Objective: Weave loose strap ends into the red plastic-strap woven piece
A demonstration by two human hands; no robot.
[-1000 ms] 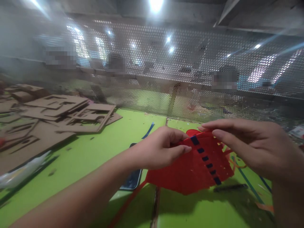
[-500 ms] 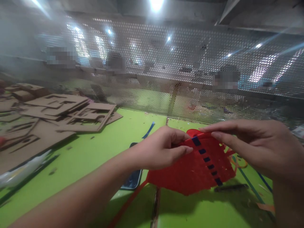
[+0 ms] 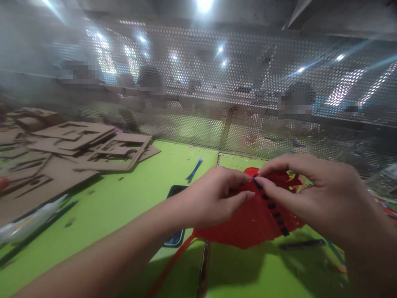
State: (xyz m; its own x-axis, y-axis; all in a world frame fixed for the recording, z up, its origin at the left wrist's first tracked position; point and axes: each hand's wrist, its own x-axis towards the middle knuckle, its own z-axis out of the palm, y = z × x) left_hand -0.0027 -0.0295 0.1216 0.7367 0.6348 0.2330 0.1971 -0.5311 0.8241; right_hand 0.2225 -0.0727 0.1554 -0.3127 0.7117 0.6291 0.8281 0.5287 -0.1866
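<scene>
A red sheet piece [image 3: 235,227] is raised over the green table, with a dark blue strip [image 3: 274,211] showing as a row of dashes across it. My left hand [image 3: 225,192] is closed on its upper edge, thumb in front. My right hand [image 3: 297,182] pinches the same edge at the top end of the dark strip, its fingertips close to my left ones. A long thin red strip [image 3: 173,265] trails from the sheet's lower left corner. Part of the sheet is hidden behind both hands.
Cut cardboard sheets [image 3: 74,153] are piled at the left, near a clear plastic packet [image 3: 34,221]. A dark phone-like object [image 3: 176,239] lies under my left wrist. A loose blue strip [image 3: 194,169] and a dark thin bar [image 3: 302,244] lie nearby. A perforated screen [image 3: 198,91] stands behind.
My right hand has moved left along the top edge to the dark strip's end, its thumb and finger now pinched there. The sheet has tilted slightly; my left hand stays nearly in place.
</scene>
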